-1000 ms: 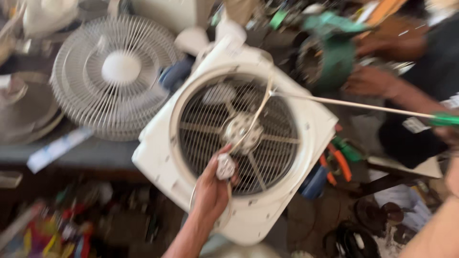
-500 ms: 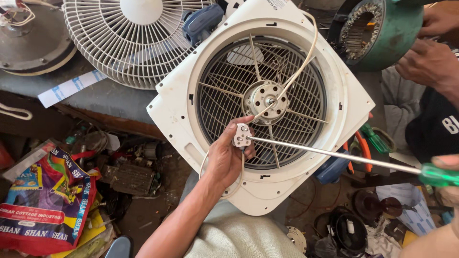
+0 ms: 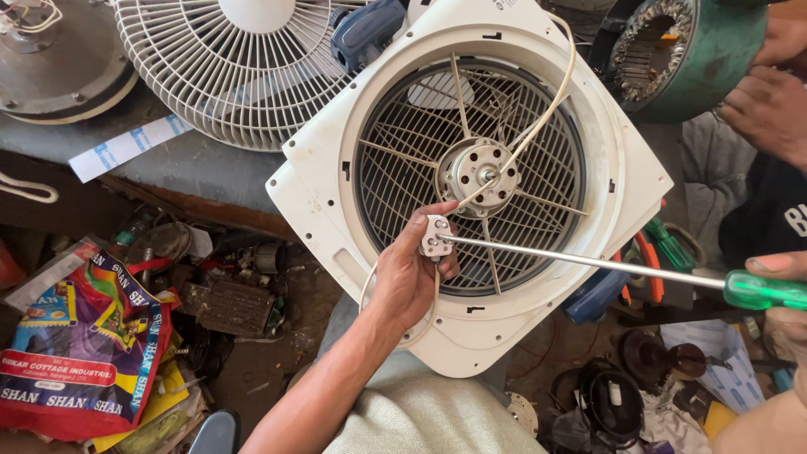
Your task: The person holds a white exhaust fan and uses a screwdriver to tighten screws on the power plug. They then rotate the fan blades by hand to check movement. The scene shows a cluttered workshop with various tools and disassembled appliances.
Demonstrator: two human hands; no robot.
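The long screwdriver [image 3: 588, 262] has come down from above the fan housing [image 3: 471, 181] — its tip now meets the small white part [image 3: 435, 236] in the left hand [image 3: 412, 273].

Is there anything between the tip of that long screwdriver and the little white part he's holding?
Nothing visible. The screwdriver in the right hand runs freely across the fan housing, and its tip already meets the small white part pinched in the left hand.

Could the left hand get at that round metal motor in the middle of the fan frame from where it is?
Probably yes. The left hand sits just below the motor, over the open grille, with only the thin white cable crossing there. But it is pinching a small white part, so its fingers are occupied.
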